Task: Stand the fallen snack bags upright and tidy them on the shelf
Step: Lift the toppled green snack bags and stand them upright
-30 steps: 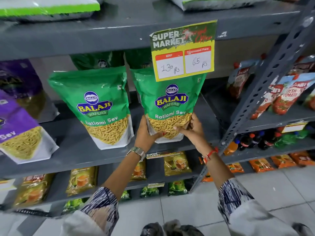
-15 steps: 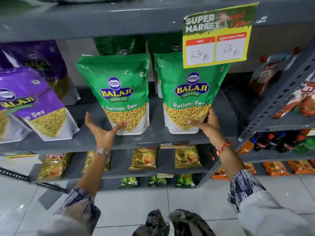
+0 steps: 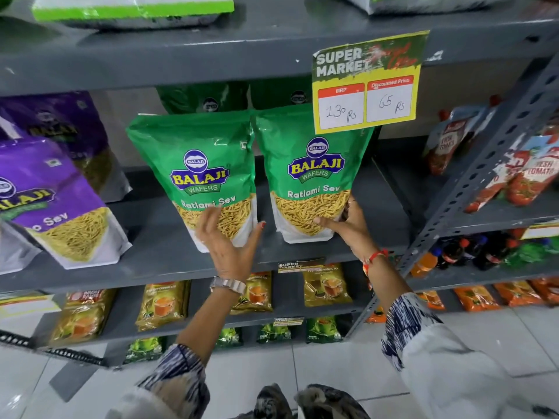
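Two green Balaji Ratlami Sev bags stand upright side by side on the grey shelf (image 3: 157,258), their edges touching. My left hand (image 3: 227,241) is open, fingers spread, against the lower front of the left green bag (image 3: 193,164). My right hand (image 3: 348,226) grips the lower right corner of the right green bag (image 3: 305,176), thumb across its front and fingers behind its edge. More green bags (image 3: 205,99) stand behind these two, mostly hidden.
Purple sev bags (image 3: 51,195) lean at the left of the same shelf. A yellow price tag (image 3: 367,86) hangs from the shelf above, over the right bag's top. A perforated upright post (image 3: 484,182) and tomato pouches (image 3: 529,179) are at right. Tea packets (image 3: 326,285) fill the lower shelves.
My left hand let go of the right bag, swung out left, then came in against the front of the left green bag. The two green bags now stand closer together. My right hand stayed on the right bag.
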Motion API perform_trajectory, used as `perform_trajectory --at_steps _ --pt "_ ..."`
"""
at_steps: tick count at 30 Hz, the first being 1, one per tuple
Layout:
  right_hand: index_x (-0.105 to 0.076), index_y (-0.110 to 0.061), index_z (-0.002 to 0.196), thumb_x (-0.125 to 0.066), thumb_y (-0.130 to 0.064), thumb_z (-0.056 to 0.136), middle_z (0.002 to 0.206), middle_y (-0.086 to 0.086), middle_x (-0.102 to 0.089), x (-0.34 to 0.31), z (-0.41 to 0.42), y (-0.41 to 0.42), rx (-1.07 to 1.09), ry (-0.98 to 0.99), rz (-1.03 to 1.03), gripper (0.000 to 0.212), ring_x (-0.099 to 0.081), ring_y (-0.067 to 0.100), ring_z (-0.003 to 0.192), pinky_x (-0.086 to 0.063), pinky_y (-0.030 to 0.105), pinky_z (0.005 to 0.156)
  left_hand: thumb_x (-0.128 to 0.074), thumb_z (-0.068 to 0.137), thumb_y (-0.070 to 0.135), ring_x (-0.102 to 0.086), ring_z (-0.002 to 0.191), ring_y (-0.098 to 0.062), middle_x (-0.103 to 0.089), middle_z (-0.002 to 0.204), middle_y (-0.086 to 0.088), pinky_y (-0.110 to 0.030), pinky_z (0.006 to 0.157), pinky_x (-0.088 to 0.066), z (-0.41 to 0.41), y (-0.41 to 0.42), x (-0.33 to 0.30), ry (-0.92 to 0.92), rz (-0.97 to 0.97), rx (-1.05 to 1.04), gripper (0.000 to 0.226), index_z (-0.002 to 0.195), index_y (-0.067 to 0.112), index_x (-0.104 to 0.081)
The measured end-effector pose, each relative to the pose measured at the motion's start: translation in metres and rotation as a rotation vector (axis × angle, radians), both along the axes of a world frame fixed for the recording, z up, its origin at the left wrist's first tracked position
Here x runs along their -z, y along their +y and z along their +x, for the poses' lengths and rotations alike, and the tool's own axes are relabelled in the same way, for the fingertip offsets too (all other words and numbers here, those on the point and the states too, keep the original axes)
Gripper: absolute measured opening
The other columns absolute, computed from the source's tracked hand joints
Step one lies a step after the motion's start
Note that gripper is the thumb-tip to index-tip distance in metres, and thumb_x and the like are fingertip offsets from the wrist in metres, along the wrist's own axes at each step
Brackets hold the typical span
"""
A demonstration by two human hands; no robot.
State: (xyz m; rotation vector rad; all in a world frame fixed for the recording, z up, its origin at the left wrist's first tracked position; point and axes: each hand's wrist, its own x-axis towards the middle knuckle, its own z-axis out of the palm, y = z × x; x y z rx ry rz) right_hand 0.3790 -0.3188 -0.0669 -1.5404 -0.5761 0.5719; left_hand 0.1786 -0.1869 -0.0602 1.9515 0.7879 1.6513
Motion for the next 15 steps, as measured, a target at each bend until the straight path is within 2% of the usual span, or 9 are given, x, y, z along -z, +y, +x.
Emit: perform_trajectory --at_steps 2,5,7,9,12,15 --pt "-0.049 -0.016 0.124 -0.086 -0.009 0.060 0.120 0.005 -0.064 0.001 0.000 0.002 0.008 0.004 -0.006 0.074 -0.060 0.016 0.111 -0.051 0.037 0.095 -0.069 0.068 0.050 -0.036 0.117 -0.004 -0.040 0.121 0.003 -0.025 0.098 -0.039 0.010 -0.013 0.003 0.109 -0.106 0.183 0.069 0.124 0.024 -0.038" --pt "-0.047 -0.015 0.127 -0.088 -0.012 0.058 0.125 0.008 -0.063 0.002 0.000 0.004 0.004 -0.004 -0.006 0.079 -0.059 0.019 0.115 -0.050 0.038 0.096 -0.068 0.064 0.057 -0.032 0.126 -0.002 -0.031 0.136 0.011 -0.021 0.104 -0.033 0.025 -0.025 0.013 0.271 -0.386 0.445 0.088 0.135 0.031 -0.024" --pt "-0.049 -0.019 0.125 -0.088 -0.015 0.057 0.123 0.005 -0.064 0.003 0.001 0.004 -0.003 -0.004 -0.008 0.078 -0.060 0.016 0.114 -0.051 0.038 0.096 -0.074 0.065 0.044 -0.023 0.136 -0.009 -0.021 0.149 0.005 -0.030 0.113 -0.024 0.035 -0.023 0.020 0.280 -0.592 0.520 0.100 0.141 0.025 -0.012" --pt "-0.051 -0.025 0.120 -0.089 -0.017 0.056 0.119 -0.002 -0.065 0.003 0.001 0.004 -0.013 0.002 0.001 0.075 -0.061 0.008 0.111 -0.052 0.035 0.096 -0.074 0.070 0.026 -0.026 0.138 -0.018 -0.023 0.151 -0.004 -0.040 0.114 -0.025 0.044 -0.018 0.021 0.277 -0.756 0.609 0.097 0.142 0.019 -0.011" --pt "-0.049 -0.020 0.123 -0.088 -0.012 0.058 0.121 0.002 -0.065 0.003 0.002 0.005 -0.024 0.006 0.020 0.076 -0.061 0.013 0.113 -0.052 0.037 0.096 -0.069 0.076 0.010 -0.044 0.126 -0.026 -0.042 0.139 -0.012 -0.043 0.105 -0.039 0.052 -0.008 0.018 0.251 -0.811 0.643 0.078 0.138 0.013 -0.022" --pt "-0.050 -0.022 0.121 -0.087 -0.011 0.059 0.121 0.002 -0.065 0.005 0.002 0.009 -0.037 0.011 0.035 0.073 -0.060 0.014 0.114 -0.052 0.036 0.096 -0.065 0.078 0.005 -0.049 0.119 -0.030 -0.049 0.132 -0.017 -0.040 0.098 -0.045 0.056 -0.001 0.018 0.228 -0.808 0.596 0.066 0.134 0.006 -0.032"
